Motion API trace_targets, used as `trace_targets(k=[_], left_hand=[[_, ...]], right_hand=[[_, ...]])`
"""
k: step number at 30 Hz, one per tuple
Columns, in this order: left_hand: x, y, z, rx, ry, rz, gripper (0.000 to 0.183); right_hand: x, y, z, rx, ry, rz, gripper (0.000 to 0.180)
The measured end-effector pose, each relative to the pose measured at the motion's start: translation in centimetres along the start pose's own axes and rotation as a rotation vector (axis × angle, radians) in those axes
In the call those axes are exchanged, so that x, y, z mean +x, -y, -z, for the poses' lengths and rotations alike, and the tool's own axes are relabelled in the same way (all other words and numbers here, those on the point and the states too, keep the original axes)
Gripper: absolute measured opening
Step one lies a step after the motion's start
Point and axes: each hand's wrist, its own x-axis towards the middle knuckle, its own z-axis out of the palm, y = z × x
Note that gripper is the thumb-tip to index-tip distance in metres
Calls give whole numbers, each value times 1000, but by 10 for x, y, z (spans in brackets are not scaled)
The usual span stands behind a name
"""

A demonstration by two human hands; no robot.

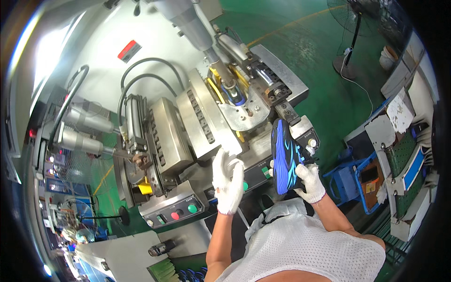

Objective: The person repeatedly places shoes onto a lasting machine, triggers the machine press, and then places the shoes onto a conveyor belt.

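Observation:
A black and blue sports shoe (284, 155) with a violet-blue sole is gripped in my right hand (310, 183), its sole turned towards the left. My left hand (227, 181) is raised with fingers apart and nothing in it, in front of the metal shoe press (211, 123). White knit gloves cover both hands. Under the ram (225, 75) of the press, another blue and black shoe (235, 96) sits partly hidden between yellow pads (215, 90) and a shiny metal plate (248, 114).
Control panels with a green button (192, 208) and a red button (175, 215) line the press front. A shelf rack (401, 176) and blue cart (343, 185) stand right. A pedestal fan (352, 38) is beyond; several shoes (193, 274) lie at bottom left.

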Motion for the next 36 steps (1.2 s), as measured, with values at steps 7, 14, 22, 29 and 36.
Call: trace_targets(k=[7,14,22,29,36], left_hand=[[149,39,-39,317,59,-56,65],[255,81,-102,654,-65,174,68],[342,152,-124,845,-91,162,67],[322,80,-63,466,-59,221,51],[113,27,31,245,-156,119,48]], right_hand=[[-6,-19,34,-20,-213,-4,29],[-27,-22,78,-216,-387,66,30],[-81,-28,106,-685,-495,72,39],[-36,-15,96,-1056,-437,300,36],[166,32,12,-621,-172,-36,38]])
